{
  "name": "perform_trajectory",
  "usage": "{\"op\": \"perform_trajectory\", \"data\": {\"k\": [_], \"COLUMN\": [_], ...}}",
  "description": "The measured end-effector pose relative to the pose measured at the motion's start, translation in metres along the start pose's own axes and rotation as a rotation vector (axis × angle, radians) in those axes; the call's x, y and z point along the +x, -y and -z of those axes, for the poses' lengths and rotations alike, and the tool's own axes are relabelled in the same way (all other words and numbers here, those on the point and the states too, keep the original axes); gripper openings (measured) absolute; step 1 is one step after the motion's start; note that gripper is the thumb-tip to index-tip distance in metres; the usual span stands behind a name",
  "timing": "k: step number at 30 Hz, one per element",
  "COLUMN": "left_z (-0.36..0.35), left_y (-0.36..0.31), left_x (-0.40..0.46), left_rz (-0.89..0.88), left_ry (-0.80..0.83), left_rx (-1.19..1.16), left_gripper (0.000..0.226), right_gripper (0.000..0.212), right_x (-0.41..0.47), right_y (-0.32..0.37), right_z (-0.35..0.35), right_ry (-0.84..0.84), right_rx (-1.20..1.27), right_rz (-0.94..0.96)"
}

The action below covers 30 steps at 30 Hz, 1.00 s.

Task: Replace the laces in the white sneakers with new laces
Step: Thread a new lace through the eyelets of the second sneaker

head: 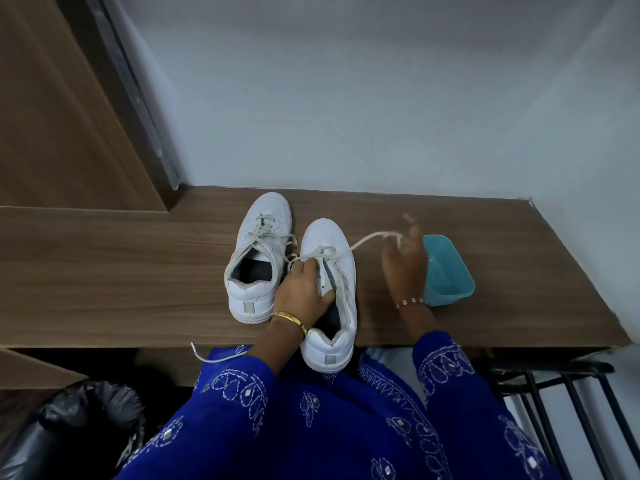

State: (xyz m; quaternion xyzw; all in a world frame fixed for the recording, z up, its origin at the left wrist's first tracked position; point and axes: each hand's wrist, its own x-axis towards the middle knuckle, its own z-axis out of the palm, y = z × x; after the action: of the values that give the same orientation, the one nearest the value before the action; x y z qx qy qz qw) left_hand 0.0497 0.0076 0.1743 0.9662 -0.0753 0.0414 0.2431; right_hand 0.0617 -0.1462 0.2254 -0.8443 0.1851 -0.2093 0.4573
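The surface (121, 271), a wood-grain ledge against a pale wall, carries both sneakers side by side, toes away from the person. The left sneaker (258, 258) stands just left of the left hand, laced, its lace ends loose over the tongue. The right sneaker (329, 289) lies under that hand, its heel overhanging the near edge of the surface above the blue dress (311, 427).

The left hand (303, 292) lies across the right sneaker's opening, fingers curled over the tongue and eyelet edge. This looks like a steadying hold, pinning the shoe so it does not slide while the lace is drawn. The right hand (403, 268) is raised to the right of the shoe, fingers partly curled, with the lace (367, 241) running taut from the upper eyelets to its fingertips. That grip seems to hold the lace, pulling it out sideways. The step in hand, as a judgement, is unthreading the old lace; several crossings remain near the toe.

A teal tub (448, 271) sits just behind the right hand, touching or nearly so; it probably waits to take laces, and it crowds any further pull to the right. Another lace end (214, 356) hangs off the near edge below the left wrist. A bin (86, 420) with a dark liner stands below to the left, and a black rack (561, 410) below to the right. No new laces can be made out.
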Motion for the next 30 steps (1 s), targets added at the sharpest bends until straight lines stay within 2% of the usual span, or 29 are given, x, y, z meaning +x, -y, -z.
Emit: {"op": "perform_trajectory", "data": {"k": [4, 6, 9, 12, 13, 16, 17, 18, 20, 23, 26, 28, 30], "left_z": [0.002, 0.003, 0.004, 0.004, 0.004, 0.005, 0.005, 0.005, 0.004, 0.005, 0.006, 0.006, 0.006], "left_y": [-0.001, -0.001, -0.001, -0.001, -0.002, -0.002, -0.001, -0.001, -0.001, -0.001, -0.001, -0.001, -0.001], "left_x": [0.000, 0.000, 0.000, -0.001, -0.001, -0.001, -0.001, -0.001, -0.001, -0.002, -0.003, -0.003, -0.002], "left_rz": [0.013, 0.017, 0.036, 0.045, 0.051, 0.063, 0.065, 0.066, 0.062, 0.070, 0.079, 0.082, 0.083], "left_ry": [0.039, 0.054, 0.062, 0.049, 0.050, 0.049, 0.047, 0.047, 0.051, 0.047, 0.052, 0.051, 0.054], "left_rx": [0.011, 0.016, -0.005, -0.041, -0.051, -0.056, -0.057, -0.060, -0.064, -0.086, -0.104, -0.118, -0.118], "left_gripper": [0.051, 0.051, 0.050, 0.049, 0.048, 0.046, 0.045, 0.044, 0.043, 0.044, 0.044, 0.044, 0.044], "right_gripper": [0.049, 0.043, 0.024, 0.023, 0.026, 0.031, 0.029, 0.027, 0.028, 0.040, 0.036, 0.026, 0.020], "right_x": [-0.011, -0.015, -0.014, -0.012, -0.010, 0.007, 0.014, 0.020, 0.021, 0.010, -0.004, -0.012, -0.014], "right_y": [-0.014, -0.013, -0.013, -0.016, -0.016, -0.009, -0.007, -0.007, -0.003, -0.008, -0.016, -0.019, -0.018], "right_z": [-0.033, -0.042, -0.046, -0.040, -0.034, -0.013, -0.005, -0.002, -0.001, -0.017, -0.037, -0.044, -0.044], "right_ry": [0.441, 0.548, 0.529, 0.447, 0.352, -0.112, -0.210, -0.228, -0.105, 0.197, 0.456, 0.454, 0.378], "right_rx": [-0.219, -0.318, -0.378, -0.350, -0.274, -0.006, 0.040, 0.046, 0.002, -0.118, -0.285, -0.343, -0.301], "right_rz": [0.085, 0.075, 0.075, 0.096, 0.054, -0.114, -0.126, -0.119, -0.064, 0.064, 0.123, 0.130, 0.133]}}
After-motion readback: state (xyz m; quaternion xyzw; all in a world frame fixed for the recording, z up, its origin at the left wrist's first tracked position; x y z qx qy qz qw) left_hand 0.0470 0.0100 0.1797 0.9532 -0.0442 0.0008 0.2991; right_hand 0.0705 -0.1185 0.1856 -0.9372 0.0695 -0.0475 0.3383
